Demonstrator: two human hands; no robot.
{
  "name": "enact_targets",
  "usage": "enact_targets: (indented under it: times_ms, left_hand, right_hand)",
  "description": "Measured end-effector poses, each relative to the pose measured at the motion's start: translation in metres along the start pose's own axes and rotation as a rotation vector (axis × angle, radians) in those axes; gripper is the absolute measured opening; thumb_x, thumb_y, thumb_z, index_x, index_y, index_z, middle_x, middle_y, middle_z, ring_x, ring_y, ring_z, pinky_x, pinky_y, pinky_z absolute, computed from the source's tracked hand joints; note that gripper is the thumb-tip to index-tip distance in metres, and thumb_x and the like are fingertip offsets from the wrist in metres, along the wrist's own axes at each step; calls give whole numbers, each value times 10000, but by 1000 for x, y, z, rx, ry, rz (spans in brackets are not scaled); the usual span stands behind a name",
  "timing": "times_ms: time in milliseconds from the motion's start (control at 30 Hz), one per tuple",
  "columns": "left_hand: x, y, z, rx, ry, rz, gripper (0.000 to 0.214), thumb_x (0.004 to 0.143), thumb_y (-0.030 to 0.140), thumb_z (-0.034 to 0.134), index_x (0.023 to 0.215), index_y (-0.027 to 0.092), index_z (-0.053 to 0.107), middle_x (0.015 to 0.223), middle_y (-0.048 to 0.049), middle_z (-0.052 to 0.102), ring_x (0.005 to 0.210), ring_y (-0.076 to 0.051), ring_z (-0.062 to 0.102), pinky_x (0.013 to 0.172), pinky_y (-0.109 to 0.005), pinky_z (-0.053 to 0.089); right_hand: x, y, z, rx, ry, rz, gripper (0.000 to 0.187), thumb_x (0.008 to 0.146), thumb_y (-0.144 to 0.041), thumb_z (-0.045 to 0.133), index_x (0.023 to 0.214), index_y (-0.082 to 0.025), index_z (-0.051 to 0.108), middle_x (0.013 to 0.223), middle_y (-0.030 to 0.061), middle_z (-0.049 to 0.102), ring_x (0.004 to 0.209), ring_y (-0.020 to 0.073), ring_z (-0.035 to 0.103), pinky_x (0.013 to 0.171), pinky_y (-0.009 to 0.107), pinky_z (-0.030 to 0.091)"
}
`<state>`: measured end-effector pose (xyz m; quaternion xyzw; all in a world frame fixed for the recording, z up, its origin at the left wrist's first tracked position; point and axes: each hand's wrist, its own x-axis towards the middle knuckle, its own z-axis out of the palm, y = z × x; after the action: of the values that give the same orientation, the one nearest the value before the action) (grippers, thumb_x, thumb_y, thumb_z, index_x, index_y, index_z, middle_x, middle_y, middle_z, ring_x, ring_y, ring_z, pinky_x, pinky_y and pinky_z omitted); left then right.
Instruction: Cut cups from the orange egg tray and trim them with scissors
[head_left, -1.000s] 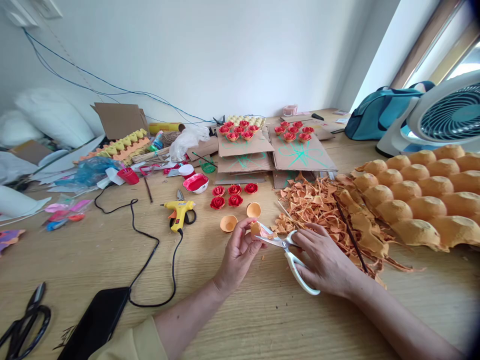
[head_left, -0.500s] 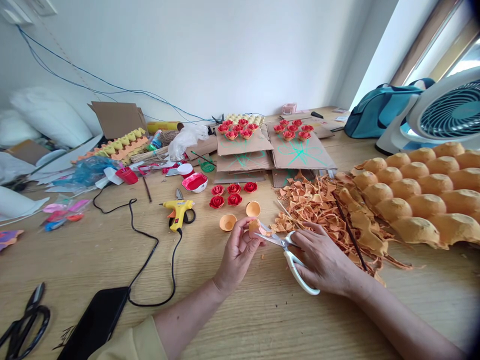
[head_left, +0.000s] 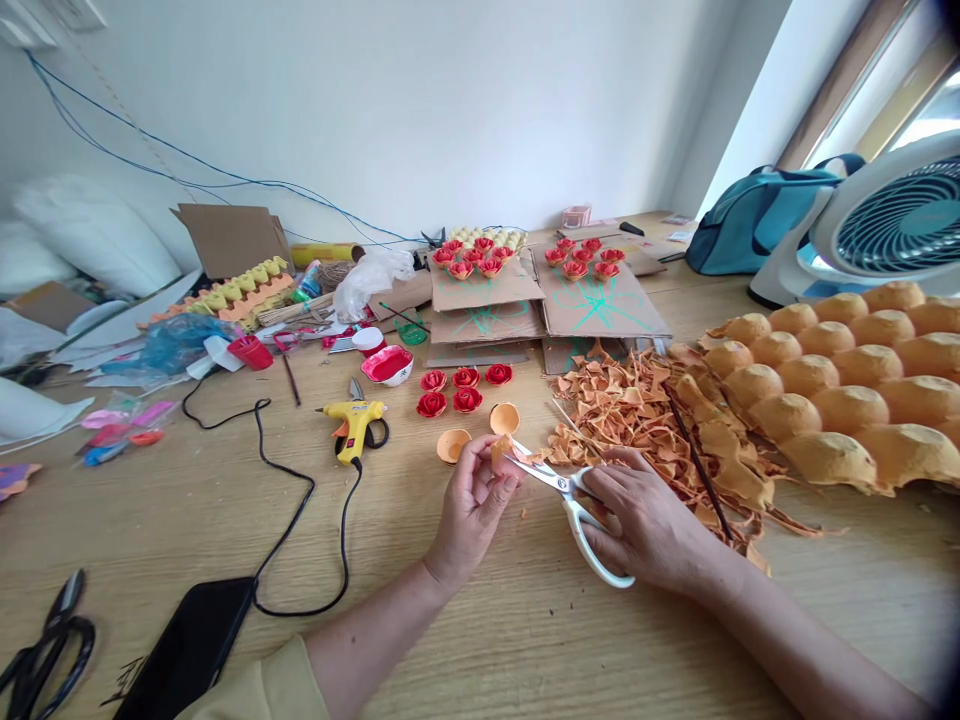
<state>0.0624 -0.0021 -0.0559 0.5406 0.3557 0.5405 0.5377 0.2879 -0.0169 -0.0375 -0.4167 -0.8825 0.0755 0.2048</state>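
My left hand (head_left: 474, 497) pinches a small orange egg carton cup (head_left: 502, 452) between thumb and fingers. White-handled scissors (head_left: 589, 545) are gripped in my right hand (head_left: 643, 515), their blades at the cup's edge, where a trimmed strip of carton hangs. Just beyond my left hand stand two cut cups, one orange cup (head_left: 453, 447) at left and another cup (head_left: 505, 419) behind. Several red paper roses (head_left: 466, 399) sit in two rows farther back. Beside my right hand spreads a heap of orange carton scraps (head_left: 611, 410).
At right lies a large orange egg tray (head_left: 832, 385), with a white fan (head_left: 885, 220) and blue bag (head_left: 757, 225) behind. A yellow glue gun (head_left: 354, 425), its cord, a black phone (head_left: 191, 645) and black scissors (head_left: 52, 640) lie left. Cardboard with red flowers (head_left: 592, 300) stands behind.
The scissor blades have closed somewhat along the cup's edge, and the handles have drawn nearer together. Both hands stay nearly in place; the whole view has shifted slightly.
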Motion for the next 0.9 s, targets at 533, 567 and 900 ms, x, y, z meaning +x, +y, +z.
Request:
enact_targets:
  times_ms: [533,567,900]
  left_hand:
    - [2,-2,-1,-52,51,-75,407,890,397,628,1253,251,516,1241,-75,594,1043,-214,628,842,-321,569]
    - [2,-2,-1,-51,49,-75,407,891,404,625,1253,249,521,1243,-76,594,1024,-212,632,835,-324,571]
    - [0,-5,-3,-125,11,-80,394,914,407,595,1274,261,532,1278,-71,576,1063,-223,618,851,-342,566]
  right_hand:
    - [1,-10,-9,494,-207,197,300,984,-378,444,752,-195,497,714,-6,533,637,124,443,584,253,378]
    - [1,-10,-10,551,-229,222,319,984,-391,440,741,-193,497,698,-14,521,631,120,440,566,245,370]
    - [1,-7,-9,1103,-399,382,487,874,-656,485,822,-179,566,676,-8,513,552,119,475,501,243,391]
